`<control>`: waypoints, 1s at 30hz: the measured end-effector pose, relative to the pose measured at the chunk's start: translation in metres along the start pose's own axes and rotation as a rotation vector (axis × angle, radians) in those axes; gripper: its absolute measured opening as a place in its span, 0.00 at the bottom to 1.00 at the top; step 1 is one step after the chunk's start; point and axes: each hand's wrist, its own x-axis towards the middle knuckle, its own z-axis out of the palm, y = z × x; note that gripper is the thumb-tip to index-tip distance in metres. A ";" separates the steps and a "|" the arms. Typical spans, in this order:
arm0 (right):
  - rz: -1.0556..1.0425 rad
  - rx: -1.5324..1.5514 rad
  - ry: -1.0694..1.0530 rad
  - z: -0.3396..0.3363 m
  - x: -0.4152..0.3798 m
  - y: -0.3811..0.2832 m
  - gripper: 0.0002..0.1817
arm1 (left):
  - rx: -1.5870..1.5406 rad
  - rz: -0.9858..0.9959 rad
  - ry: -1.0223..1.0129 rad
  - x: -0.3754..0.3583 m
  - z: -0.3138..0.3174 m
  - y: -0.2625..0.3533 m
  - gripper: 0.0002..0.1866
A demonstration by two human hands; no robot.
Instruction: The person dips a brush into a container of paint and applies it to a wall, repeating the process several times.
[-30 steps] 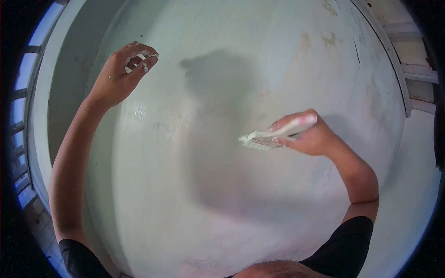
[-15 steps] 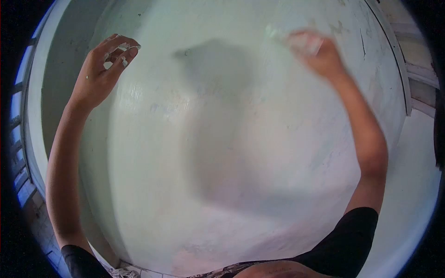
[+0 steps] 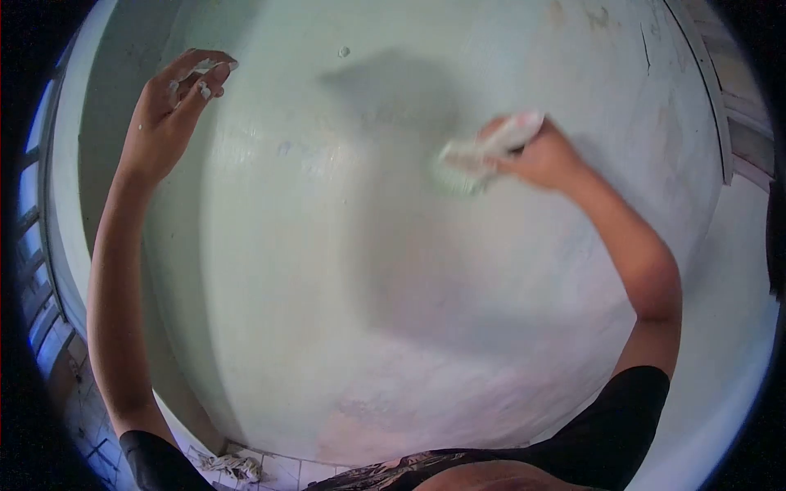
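Note:
A paintbrush (image 3: 483, 151) with a pale, paint-covered handle and greenish bristles is gripped in my right hand (image 3: 544, 155). Its bristles are at the pale green wall (image 3: 278, 270), right of centre, and motion blurs them. My left hand (image 3: 168, 102) is raised at the upper left, close to the wall's left corner. The fingers of that hand are curled toward the thumb and smeared with white; whatever lies between them, if anything, cannot be made out.
A projecting wall edge (image 3: 115, 123) runs down the left, with a barred opening (image 3: 33, 221) beyond it. Below lie floor tiles (image 3: 278, 470) and a crumpled cloth (image 3: 233, 466). A wooden frame (image 3: 720, 123) borders the upper right. My shadow falls across the wall.
My right hand has moved down and to the left with the paintbrush, which shows more clearly now. My left hand has shifted slightly up and left, fingers still curled.

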 end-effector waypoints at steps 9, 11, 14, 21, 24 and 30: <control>-0.079 -0.254 0.497 -0.103 0.062 0.011 0.12 | -0.138 -0.085 -0.056 -0.008 0.011 -0.013 0.18; -0.468 -0.366 0.364 -0.069 0.054 0.033 0.14 | -0.117 -0.118 -0.068 -0.007 0.008 -0.010 0.19; -0.601 -0.464 0.150 0.002 -0.004 -0.002 0.12 | -0.133 -0.181 -0.075 -0.009 0.003 -0.001 0.20; -0.448 0.237 0.016 0.015 -0.052 -0.004 0.11 | -0.135 -0.187 -0.050 -0.030 0.022 -0.007 0.13; -0.224 0.172 0.370 -0.078 -0.007 0.021 0.10 | -0.104 -0.116 -0.041 -0.012 0.009 0.011 0.13; -0.123 -0.378 0.957 -0.229 0.119 0.091 0.15 | -0.083 -0.140 0.043 -0.017 0.009 0.005 0.11</control>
